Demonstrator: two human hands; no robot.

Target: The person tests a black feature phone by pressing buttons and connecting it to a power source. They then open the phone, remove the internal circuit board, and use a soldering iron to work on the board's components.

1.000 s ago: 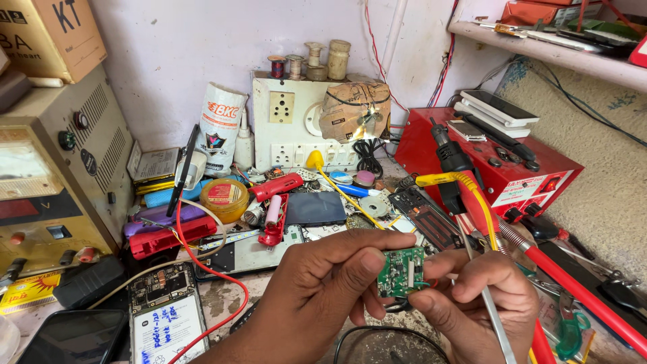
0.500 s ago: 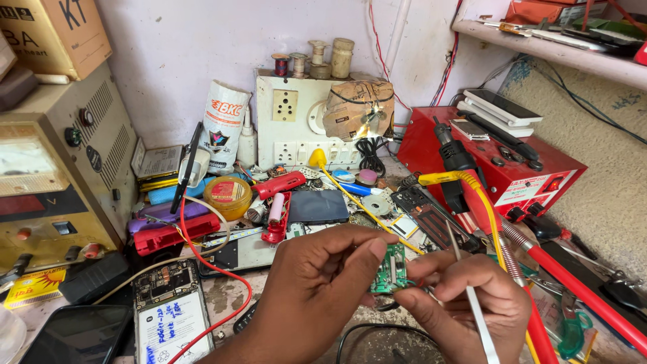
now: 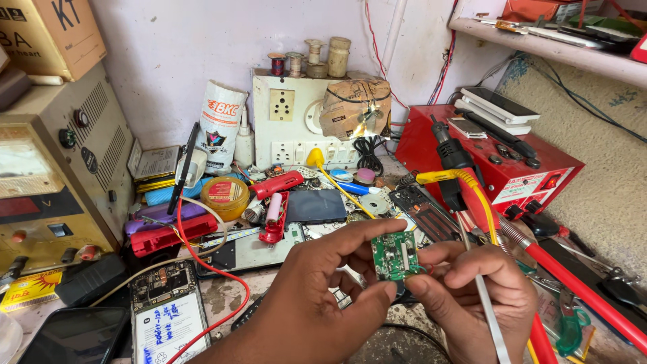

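My left hand (image 3: 317,296) pinches a small green circuit board (image 3: 394,256) between thumb and fingers, holding it upright above the cluttered bench. My right hand (image 3: 472,296) touches the board's right edge with its fingertips. The same hand grips a slim silver metal tool (image 3: 488,317) whose shaft points down toward the bottom of the view. Both hands meet at the board, low in the middle of the view.
A beige power supply (image 3: 60,168) stands at the left, a red soldering station (image 3: 499,155) at the right, a white socket board (image 3: 296,121) at the back. Opened phones (image 3: 165,310), red wires (image 3: 216,269), a yellow-handled iron (image 3: 451,178) and a solder paste tin (image 3: 224,195) crowd the bench.
The green board has turned from face-on through edge-on and back to facing me. My right hand has shifted along its right edge, and the silver tool moved slightly.
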